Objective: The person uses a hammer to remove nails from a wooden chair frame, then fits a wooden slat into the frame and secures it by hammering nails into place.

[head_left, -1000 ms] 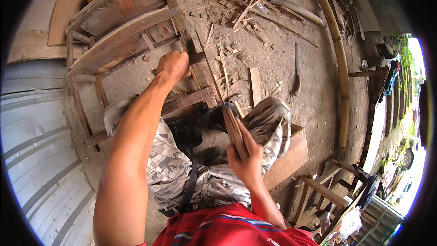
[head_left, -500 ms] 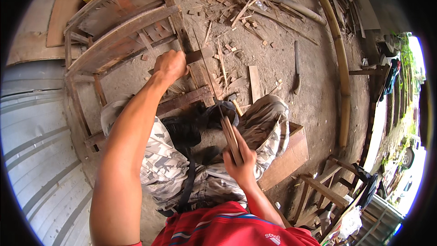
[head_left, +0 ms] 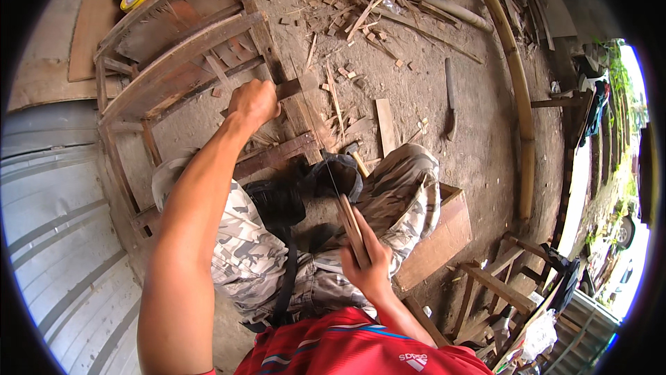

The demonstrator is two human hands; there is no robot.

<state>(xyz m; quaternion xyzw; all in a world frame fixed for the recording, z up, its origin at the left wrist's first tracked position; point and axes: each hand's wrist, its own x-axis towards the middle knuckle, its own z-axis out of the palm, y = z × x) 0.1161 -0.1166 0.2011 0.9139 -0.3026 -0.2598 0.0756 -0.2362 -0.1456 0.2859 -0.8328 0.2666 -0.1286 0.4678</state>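
Note:
My left hand (head_left: pixel 254 104) is closed in a fist around a short dark wooden strip (head_left: pixel 297 86), whose right end sticks out past my knuckles. Seen almost edge-on, the thin blade of a handsaw (head_left: pixel 320 132) crosses that end. How deep the blade sits in the wood, I cannot tell. Its wooden handle (head_left: pixel 352 228) is wrapped by my right hand (head_left: pixel 371 262), low over my lap. Under the strip stands a wooden frame (head_left: pixel 205 45) with curved rails, reaching away to the far left.
Between my knees and the scraps lies a hammer (head_left: pixel 359 161). A long-bladed knife (head_left: pixel 450 101) rests on the dirt floor, left of a long bamboo pole (head_left: pixel 525 146). Wood offcuts (head_left: pixel 374 11) litter the far ground. Beside my right knee is a wooden box (head_left: pixel 440 240); metal sheeting (head_left: pixel 59 215) stands left.
My right hand has drawn the saw a little toward me. My left hand keeps its hold on the strip. The whole view has shifted slightly.

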